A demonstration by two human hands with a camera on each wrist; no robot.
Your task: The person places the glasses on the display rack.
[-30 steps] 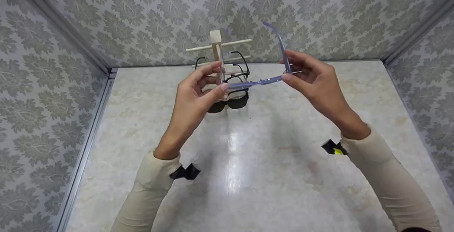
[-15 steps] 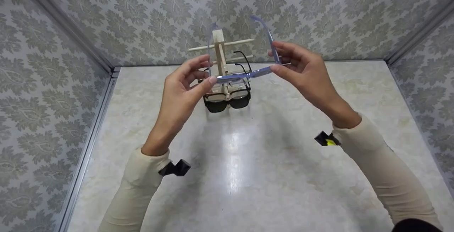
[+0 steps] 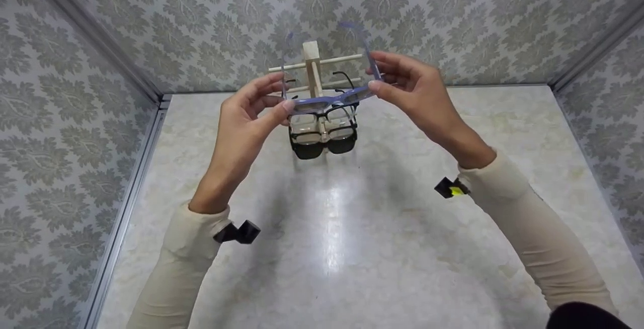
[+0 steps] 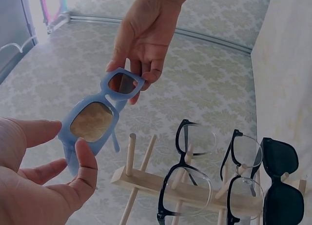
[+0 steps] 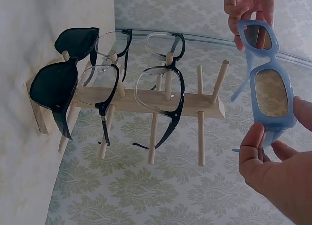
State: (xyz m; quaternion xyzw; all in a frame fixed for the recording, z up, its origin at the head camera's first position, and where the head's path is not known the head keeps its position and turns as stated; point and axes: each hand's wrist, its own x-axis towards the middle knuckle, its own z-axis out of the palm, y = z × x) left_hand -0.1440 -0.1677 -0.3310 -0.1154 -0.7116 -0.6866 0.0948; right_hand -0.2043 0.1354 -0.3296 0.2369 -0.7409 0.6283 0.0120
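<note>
Blue-framed sunglasses (image 3: 334, 100) with brownish lenses are held up in the air between both hands, temples unfolded and pointing toward the back wall. My left hand (image 3: 246, 112) pinches their left end between thumb and fingers. At the right end, my right hand (image 3: 420, 95) holds the frame by the hinge and temple. Just below and behind them in the head view stands a wooden glasses rack (image 5: 192, 100) with crossing pegs. The sunglasses are apart from its topmost pegs (image 5: 221, 81), which bear no glasses.
Lower on the rack hang dark sunglasses (image 5: 54, 84) and two pairs of clear glasses with black-topped frames, one of them the upper pair (image 5: 181, 91). A marbled table (image 3: 402, 248) lies below. Patterned walls (image 3: 226, 17) rise close behind the rack and at both sides.
Both hands have moved left and slightly toward the back with the blue sunglasses, which are now more squarely in front of the rack's top. The grip looks the same.
</note>
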